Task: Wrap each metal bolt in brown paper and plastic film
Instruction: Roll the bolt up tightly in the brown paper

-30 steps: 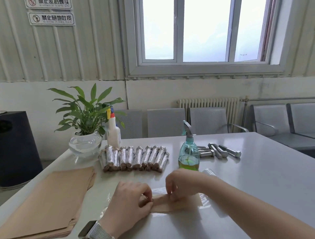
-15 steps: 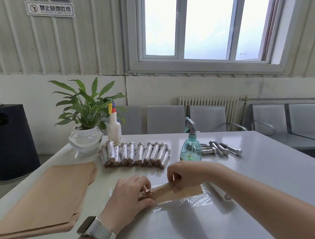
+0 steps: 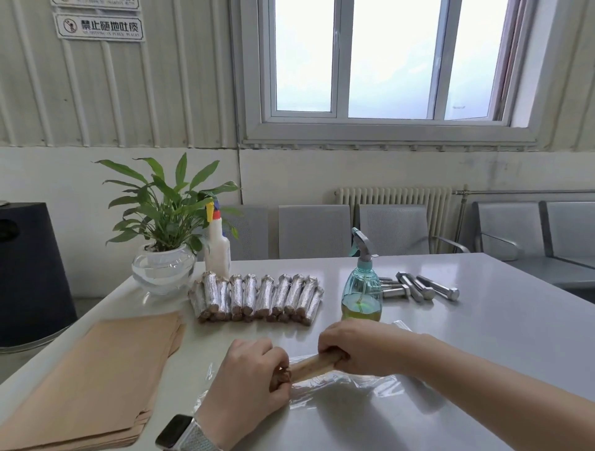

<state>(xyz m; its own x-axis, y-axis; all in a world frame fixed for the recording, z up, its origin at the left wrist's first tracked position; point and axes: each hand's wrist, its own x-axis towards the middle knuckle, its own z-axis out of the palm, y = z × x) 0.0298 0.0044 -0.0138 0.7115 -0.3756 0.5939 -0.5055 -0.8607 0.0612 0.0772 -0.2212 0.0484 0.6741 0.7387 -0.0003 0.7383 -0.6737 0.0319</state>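
Now both hands [image 3: 248, 376] grip paper-wrapped bolt [image 3: 314, 366].

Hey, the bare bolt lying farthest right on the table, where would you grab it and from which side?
Grip the bare bolt at mid-shank, coming from above with the fingers across its length. It lies flat at the right edge of the loose bolts, so its right side is free; the hex head at its near end is wider and would likely be an awkward hold.

A white sign [image 3: 100, 27] is hanging on the ribbed wall panel [image 3: 154, 96] at upper left, showing a round prohibition symbol and the Chinese characters 禁止随地吐痰. A smaller line beneath them is too blurred to read. A second sign [image 3: 96, 3] above is being cut off.
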